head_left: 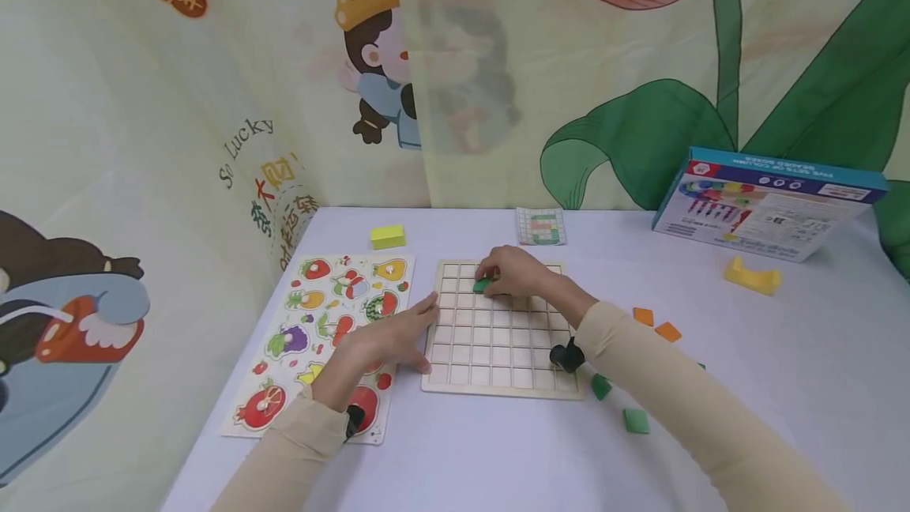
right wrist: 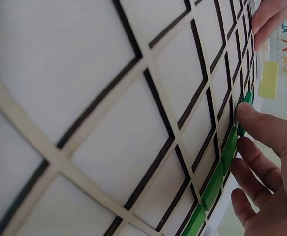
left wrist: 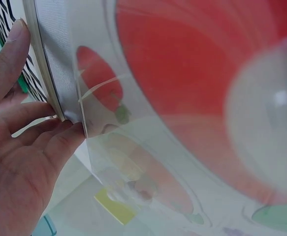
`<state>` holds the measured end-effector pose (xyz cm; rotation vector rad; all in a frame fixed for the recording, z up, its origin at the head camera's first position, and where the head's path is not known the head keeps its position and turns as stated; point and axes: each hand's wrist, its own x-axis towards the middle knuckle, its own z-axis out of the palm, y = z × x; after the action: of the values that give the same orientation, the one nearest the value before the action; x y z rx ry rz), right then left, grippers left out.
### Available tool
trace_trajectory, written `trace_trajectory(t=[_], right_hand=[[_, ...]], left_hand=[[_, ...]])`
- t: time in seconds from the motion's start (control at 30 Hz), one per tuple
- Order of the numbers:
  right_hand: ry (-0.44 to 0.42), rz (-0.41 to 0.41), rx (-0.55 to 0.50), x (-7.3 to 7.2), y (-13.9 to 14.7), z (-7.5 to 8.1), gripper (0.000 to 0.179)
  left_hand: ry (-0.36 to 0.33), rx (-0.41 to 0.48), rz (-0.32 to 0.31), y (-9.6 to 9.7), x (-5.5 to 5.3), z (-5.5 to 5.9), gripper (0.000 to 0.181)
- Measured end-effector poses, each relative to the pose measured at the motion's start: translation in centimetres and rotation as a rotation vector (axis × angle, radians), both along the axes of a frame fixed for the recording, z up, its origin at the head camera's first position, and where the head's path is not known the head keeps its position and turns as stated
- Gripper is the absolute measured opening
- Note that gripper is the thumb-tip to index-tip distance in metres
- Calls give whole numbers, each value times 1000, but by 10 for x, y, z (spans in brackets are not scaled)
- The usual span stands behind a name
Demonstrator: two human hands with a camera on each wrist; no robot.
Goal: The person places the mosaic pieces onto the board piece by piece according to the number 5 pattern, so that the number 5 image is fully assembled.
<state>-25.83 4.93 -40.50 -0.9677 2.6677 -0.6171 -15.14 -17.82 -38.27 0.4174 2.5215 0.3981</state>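
One flat green tile point(head_left: 482, 285) your right hand point(head_left: 517, 271) pinched seemed needing level seating, your spread left hand point(head_left: 389, 338) touching the wooden grid point(head_left: 501, 355).

Grid board point(head_left: 490, 336): squares free on near side of my right fingers point(head_left: 490, 264). My left fingers point(head_left: 423, 309) block left edge. Worktop point(head_left: 490, 453) passable in front; green tiles point(head_left: 636, 421) obstruct right.

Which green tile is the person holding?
The green tile pinched by the right hand over the grid board; other green tiles sit in it or on the tabletop.
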Motion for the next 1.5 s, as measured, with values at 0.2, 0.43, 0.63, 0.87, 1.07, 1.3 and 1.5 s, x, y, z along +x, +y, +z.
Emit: trace_trajectory(t=[0.2,0.43,0.63,0.87,1.07,1.3,1.5], right_hand=[[28,-27,32,3,-1,2,24],[-45,-83,-2,5,-2,5,26],[-84,-85,-38,4,-1,2,26],[-130,-126,-77,3,-2,0,25],[-145,-151,-85,2,-1,-4,24],[-132,-122,-140,4,10,-1,25],[-131,-155,-169,7,49,8,27]], left_hand=[[-2,-7,-2,0,-2,-1,92],[-3,3,-1,1,-2,1,91],[-8,-4,-4,0,-2,0,91],[-8,-1,3,0,-1,0,92],[-11,7,-5,0,-1,0,92],[-6,7,-3,-1,-1,-1,93],[-7,-5,3,0,-1,0,93]])
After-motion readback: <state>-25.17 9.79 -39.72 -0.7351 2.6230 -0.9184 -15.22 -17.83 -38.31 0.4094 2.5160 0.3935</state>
